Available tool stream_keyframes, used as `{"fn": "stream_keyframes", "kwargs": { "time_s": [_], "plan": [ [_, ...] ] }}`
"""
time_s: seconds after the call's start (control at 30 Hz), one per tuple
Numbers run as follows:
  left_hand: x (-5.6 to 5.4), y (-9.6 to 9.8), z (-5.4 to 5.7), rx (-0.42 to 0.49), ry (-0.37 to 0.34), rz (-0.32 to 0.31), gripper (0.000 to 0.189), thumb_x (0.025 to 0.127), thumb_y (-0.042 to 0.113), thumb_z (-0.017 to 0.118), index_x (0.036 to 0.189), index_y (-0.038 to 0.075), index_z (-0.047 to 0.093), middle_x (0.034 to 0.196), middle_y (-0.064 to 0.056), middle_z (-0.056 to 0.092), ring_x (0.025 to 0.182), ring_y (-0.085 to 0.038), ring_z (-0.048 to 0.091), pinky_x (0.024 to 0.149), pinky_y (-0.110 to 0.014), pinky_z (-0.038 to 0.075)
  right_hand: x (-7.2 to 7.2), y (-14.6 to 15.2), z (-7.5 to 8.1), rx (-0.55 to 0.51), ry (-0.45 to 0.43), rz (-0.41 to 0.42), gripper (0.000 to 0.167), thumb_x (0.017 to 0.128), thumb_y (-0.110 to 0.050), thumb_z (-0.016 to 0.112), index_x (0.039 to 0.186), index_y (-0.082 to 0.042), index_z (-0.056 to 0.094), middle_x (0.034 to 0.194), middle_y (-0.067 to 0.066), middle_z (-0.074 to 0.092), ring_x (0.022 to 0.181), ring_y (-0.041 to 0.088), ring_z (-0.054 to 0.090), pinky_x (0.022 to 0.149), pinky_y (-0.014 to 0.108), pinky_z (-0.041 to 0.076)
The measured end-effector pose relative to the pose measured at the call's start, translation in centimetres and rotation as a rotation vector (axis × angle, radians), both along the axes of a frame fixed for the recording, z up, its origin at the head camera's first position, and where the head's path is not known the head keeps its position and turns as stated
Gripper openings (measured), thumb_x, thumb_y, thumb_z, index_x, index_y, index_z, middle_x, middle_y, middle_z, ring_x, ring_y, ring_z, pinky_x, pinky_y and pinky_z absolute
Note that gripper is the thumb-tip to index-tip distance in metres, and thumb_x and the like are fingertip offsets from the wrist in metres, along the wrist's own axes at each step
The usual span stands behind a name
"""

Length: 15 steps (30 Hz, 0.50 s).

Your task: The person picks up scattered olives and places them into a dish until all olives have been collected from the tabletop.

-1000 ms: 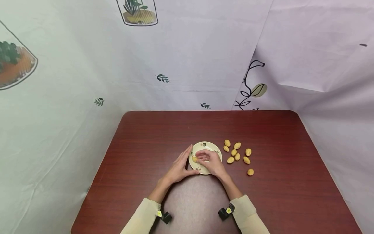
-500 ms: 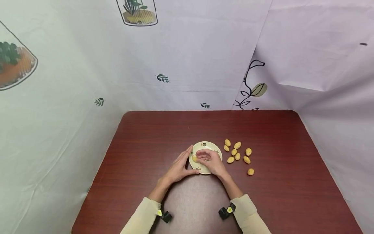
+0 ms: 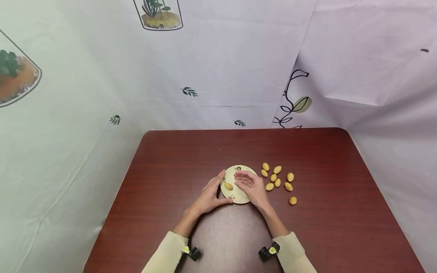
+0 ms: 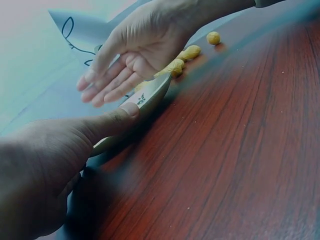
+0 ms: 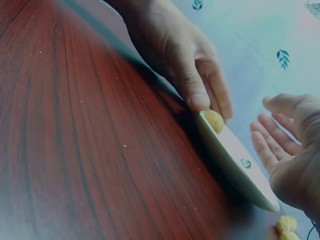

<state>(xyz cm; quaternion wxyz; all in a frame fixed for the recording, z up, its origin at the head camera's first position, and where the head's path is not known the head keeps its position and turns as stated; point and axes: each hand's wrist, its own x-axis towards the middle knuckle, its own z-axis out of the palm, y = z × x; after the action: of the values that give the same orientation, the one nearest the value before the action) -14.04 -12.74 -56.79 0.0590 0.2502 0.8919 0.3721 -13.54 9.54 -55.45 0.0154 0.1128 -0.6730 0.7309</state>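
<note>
A pale round plate [image 3: 238, 195] with small printed motifs sits on the table. On its left part lies a small yellow oval, fruit-like piece [image 3: 228, 186]. My left hand [image 3: 208, 197] holds the plate at its left side, thumb at the near rim and fingers along the far-left rim. The right wrist view shows this piece [image 5: 214, 121] close to the left thumb. Over the right part of the plate is my right hand [image 3: 254, 187], fingers loosely extended and nothing between them. In the left wrist view the right palm [image 4: 150, 42] faces the plate.
Several similar yellow oval pieces [image 3: 273, 177] lie scattered on the table right of the plate, with one [image 3: 293, 200] nearer to me. The dark red wooden table [image 3: 170, 163] ends at a white printed cloth [image 3: 218, 68] behind and at the sides.
My right hand has let go of the yellow piece, leaving it on the plate. It has drawn back to the right with its fingers spread. My left hand stays at the plate.
</note>
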Motion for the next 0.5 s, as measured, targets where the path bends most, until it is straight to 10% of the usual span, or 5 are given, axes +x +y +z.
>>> {"fn": "stream_keyframes", "kwargs": {
  "time_s": [0.5],
  "plan": [
    [0.0,0.1,-0.2,-0.008,0.015,0.003,0.116,0.086,0.041,0.091,0.17,0.006,0.02,0.175,-0.012,0.025,0.155,-0.032,0.034,0.122,-0.053,0.033,1.2,2.8,0.3,-0.011,0.057,-0.046,0.038,0.093,0.009,0.076,0.13,0.01,0.067,0.132,0.03,0.067,0.123,0.051,0.063,0.103,0.033,0.054]
  ]
}}
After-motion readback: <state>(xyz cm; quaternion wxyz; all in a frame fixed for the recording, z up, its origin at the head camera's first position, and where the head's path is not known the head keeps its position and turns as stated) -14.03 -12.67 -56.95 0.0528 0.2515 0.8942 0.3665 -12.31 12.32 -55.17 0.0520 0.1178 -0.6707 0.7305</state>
